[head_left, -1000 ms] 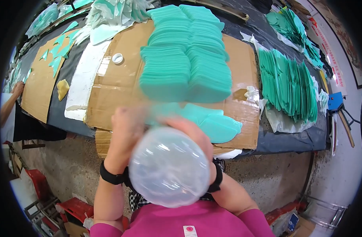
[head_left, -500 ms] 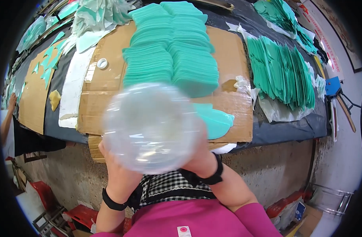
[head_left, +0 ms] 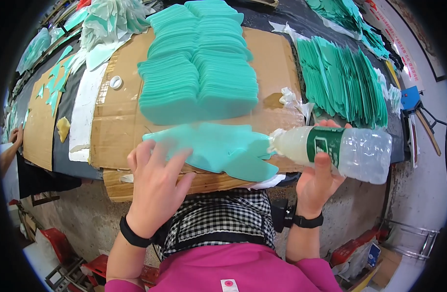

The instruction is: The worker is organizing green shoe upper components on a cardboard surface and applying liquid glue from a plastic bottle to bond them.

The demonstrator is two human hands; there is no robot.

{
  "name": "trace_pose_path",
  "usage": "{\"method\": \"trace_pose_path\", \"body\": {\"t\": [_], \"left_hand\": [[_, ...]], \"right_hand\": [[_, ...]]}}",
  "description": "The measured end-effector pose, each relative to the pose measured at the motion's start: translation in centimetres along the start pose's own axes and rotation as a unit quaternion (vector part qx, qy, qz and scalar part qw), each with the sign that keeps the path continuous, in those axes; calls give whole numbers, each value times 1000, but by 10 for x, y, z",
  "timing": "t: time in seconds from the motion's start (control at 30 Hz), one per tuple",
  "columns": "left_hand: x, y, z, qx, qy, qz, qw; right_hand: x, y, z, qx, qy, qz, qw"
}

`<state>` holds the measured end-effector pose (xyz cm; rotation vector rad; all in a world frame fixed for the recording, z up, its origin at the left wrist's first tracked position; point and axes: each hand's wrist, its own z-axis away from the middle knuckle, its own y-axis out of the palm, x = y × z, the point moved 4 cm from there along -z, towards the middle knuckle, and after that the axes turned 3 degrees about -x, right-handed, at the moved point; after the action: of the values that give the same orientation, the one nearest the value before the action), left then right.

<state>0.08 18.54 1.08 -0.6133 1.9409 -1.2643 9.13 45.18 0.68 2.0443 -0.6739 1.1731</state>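
My right hand [head_left: 320, 182] is wrapped round a clear plastic bottle [head_left: 364, 154] with a green label, held on its side. The bottle's neck, crusted with something whitish, points left, beside the near teal sheets [head_left: 218, 146]. Pale, cloudy contents show in the neck half. Slightly blurred, my left hand [head_left: 157, 177] spreads its fingers at the left end of those curved sheets; whether the fingertips touch them I cannot tell. The sheets lie on brown cardboard [head_left: 117, 127] near the table's front edge.
Tall rows of stacked teal pieces [head_left: 199, 82] stand just beyond. More teal sheets [head_left: 340, 82] stand at the right, near a blue clamp-like tool [head_left: 411, 100]. A white ring-shaped cap [head_left: 115, 82] lies at left. Another person's hand [head_left: 16, 135] rests at the far left edge.
Raised between both hands and blurred before, the bottle is now lowered to the right, sideways in my right hand alone. My left hand has let go and moved over the near sheets.
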Motion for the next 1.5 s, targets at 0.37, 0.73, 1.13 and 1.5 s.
{"method": "trace_pose_path", "body": {"t": [0.37,0.73,1.13,1.5], "left_hand": [[1,11,-33,80,38,52,995],[-18,-36,-44,-12,96,202,975],[17,14,-9,2,91,45,995],[35,10,21,-8,-12,56,998]], "right_hand": [[-7,21,16,143,76,48,986],[39,-93,-38,-37,55,-136,989],[4,4,-18,134,86,-3,987],[-36,83,28,395,-12,168,903]]}}
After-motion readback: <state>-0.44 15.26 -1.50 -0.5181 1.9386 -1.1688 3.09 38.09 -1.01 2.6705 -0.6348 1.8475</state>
